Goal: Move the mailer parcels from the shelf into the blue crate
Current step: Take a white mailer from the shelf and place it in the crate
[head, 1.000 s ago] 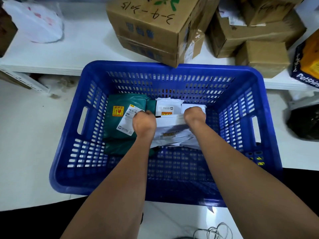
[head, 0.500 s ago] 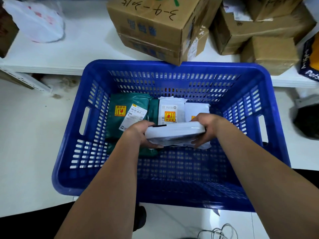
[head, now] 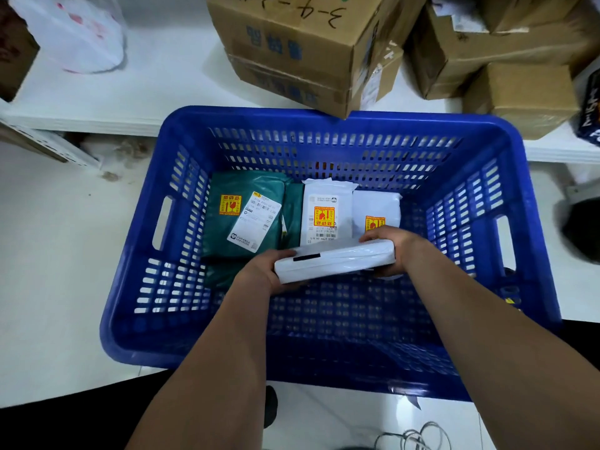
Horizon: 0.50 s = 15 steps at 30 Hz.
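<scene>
Flat white plastic mailer parcel (head: 334,260) held edge-up inside the blue slotted plastic crate (head: 324,131).

Left hand (head: 264,272) and right hand (head: 394,246) curled round its two short ends, fingers wrapped underneath. Just beyond the fingertips: green plastic mailer (head: 242,216) and two white fragile-stickered mailers (head: 324,212). Probably light, stiffish inside, slippery film outside; best gripped at the ends, lowered gently.

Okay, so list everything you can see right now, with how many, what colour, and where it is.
Crate: one, blue, on the white floor below the shelf.
Green mailers: at least two, crate's left side.
White mailers: two, lying at the crate's back.
Held mailer: one, white, gripped over the crate.
Cardboard boxes: several, brown, on the shelf.
Plastic bag: one, white, shelf's left.
Left hand, right hand: gripping the held mailer's ends.
</scene>
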Motion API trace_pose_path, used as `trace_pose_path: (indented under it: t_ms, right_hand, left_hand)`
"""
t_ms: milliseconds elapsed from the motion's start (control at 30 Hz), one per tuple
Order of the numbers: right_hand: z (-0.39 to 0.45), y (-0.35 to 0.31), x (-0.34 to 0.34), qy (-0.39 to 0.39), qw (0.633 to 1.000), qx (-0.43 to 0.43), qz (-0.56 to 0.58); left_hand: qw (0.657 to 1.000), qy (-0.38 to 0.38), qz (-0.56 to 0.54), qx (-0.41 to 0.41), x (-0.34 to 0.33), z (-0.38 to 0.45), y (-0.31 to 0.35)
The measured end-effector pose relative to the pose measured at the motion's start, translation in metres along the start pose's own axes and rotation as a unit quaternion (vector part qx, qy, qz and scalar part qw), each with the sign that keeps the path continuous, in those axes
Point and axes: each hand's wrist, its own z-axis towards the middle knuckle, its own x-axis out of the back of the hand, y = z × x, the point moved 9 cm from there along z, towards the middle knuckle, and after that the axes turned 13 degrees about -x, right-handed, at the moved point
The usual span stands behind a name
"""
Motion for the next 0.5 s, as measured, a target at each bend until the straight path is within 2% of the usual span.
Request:
trace_pose_path:
  t_ms: [67,167,233,333,433,500]
  right_hand:
    - [0.003,0.001,0.006,0.016,1.000,0.007,-0.007]
    - [-0.003,-0.006,0.011,0.012,0.998,0.054,-0.036]
    - [-0.013,-0.010,0.007,-0.016,0.998,0.067,-0.008]
    - [-0.035,-0.025,-0.015,-0.089,0.990,0.096,0.058]
    - [-0.041,-0.046,-0.045,-0.087,0.986,0.123,0.073]
    - [-0.039,-0.057,-0.074,-0.077,0.985,0.141,0.070]
  left_hand:
    - [0.999,-0.001,0.046,-0.011,0.003,0.000,0.003]
    - [0.996,-0.041,0.072,-0.013,0.001,-0.016,0.013]
    - [0.993,-0.065,0.090,-0.035,-0.001,-0.027,0.030]
    - [0.985,-0.072,0.109,-0.111,0.005,-0.040,0.069]
    - [0.980,-0.061,0.116,-0.149,0.028,-0.042,0.092]
    - [0.970,-0.001,0.163,-0.181,0.052,-0.038,0.104]
